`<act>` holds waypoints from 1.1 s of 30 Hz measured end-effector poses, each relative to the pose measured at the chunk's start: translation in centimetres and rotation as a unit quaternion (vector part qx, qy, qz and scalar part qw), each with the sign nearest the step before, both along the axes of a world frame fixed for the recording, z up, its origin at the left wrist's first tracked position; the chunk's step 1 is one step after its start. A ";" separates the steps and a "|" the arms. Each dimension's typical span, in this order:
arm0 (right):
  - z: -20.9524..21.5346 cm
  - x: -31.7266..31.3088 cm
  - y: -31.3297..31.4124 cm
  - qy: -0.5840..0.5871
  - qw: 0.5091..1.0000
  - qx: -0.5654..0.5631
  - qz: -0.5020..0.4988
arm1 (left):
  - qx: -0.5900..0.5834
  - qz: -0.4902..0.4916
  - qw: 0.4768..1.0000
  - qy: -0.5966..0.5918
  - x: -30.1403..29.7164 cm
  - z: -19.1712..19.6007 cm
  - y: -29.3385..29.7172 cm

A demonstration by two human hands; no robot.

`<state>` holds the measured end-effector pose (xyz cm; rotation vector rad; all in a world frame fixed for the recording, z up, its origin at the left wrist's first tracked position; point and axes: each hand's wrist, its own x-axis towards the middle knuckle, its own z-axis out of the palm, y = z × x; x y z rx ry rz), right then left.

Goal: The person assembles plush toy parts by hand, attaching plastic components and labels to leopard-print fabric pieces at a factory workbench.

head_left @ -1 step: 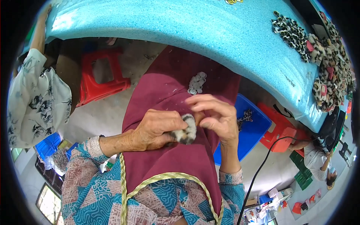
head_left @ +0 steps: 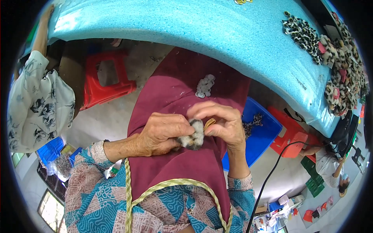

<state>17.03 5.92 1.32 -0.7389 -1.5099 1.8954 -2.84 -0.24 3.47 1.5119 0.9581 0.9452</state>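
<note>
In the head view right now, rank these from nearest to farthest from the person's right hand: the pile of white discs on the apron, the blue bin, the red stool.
1. Blue bin: just right of the right hand, below the table edge.
2. Pile of white discs: on the apron, just above the hand; nearly as close.
3. Red stool: far upper left, on the floor.

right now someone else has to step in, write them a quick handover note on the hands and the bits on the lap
Left hand: closed around a small grey-white fuzzy piece, held over the maroon apron.
Right hand: pinching the same piece from the other side, with a small tan part between its fingertips.
Small pile of white discs lies further out on the apron.
Spotted pieces are heaped on the turquoise table; a few more sit in the blue bin.
Done: piece in hand. Left: cannot tell how far the tan part is seated.
</note>
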 end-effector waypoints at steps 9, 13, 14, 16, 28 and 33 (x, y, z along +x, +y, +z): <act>1.5 -1.9 -2.3 0.017 0.998 -0.003 -0.054 | 0.269 0.075 0.954 0.104 -3.1 1.5 0.9; 3.0 -2.9 -1.8 -0.044 0.983 0.114 -0.137 | 0.270 0.061 0.956 0.101 -3.4 1.4 0.5; 3.0 -3.1 -1.5 -0.041 0.984 0.151 -0.083 | 0.257 0.057 0.961 0.088 -3.4 1.4 0.3; 2.6 -3.4 -1.5 -0.048 0.978 0.203 -0.008 | 0.245 0.054 0.965 0.077 -3.4 1.2 -0.1; 0.9 -1.4 -3.9 -0.030 0.983 -0.057 0.170 | -0.087 0.083 0.992 -0.042 -2.7 -0.5 -3.7; -3.7 -1.2 -1.1 -0.347 0.935 0.048 -0.044 | -0.057 0.004 0.998 -0.021 -2.1 -0.1 -2.2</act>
